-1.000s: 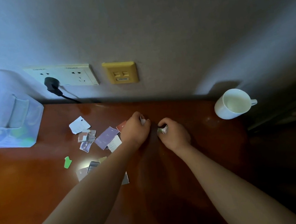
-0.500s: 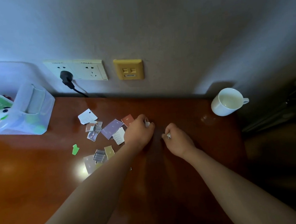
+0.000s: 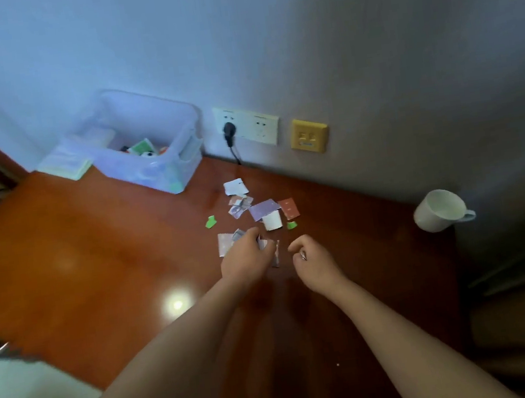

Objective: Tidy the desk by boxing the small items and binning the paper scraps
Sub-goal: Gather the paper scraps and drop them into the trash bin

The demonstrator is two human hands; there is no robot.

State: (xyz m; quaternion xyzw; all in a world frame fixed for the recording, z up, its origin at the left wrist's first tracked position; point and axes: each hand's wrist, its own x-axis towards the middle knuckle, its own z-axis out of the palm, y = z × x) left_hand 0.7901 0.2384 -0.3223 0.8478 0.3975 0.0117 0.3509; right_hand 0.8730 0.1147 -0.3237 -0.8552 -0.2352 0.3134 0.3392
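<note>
On the desk, centre of frame: scraps [image 3: 264, 209], a loose scatter of cut paper and card in purple, red, white and green. They lie flat on the desk [image 3: 97, 270], and some overlap.
Left hand [image 3: 247, 257]: at the near edge of the scatter, with fingers curled down onto it and a pale piece caught at the fingertips.
Right hand [image 3: 315, 258]: just right of the left hand and not touching it. Thumb and forefinger pinch what looks like one small pale scrap.
Box [image 3: 151, 176]: clear plastic, upper left of centre, against the wall. It is open with small items inside, and well apart from the hands.
Bin: none made out in the frame.
Mug [image 3: 440, 212]: white, at the right of the frame, away from the scatter.
Handling, judged: the scraps are near weightless, thin, and limp to lightly stiff. They sit flush on the polished wood, so they are hard to lift from straight above. They probably slide readily, and a brisk sweep could scatter them.
Hold, judged: nip a free corner or a raised edge, or slide pieces together and lift them as a stack. Carry them in a cupped, closed palm. The smallest green bits likely need a nail or a pressed fingertip.
</note>
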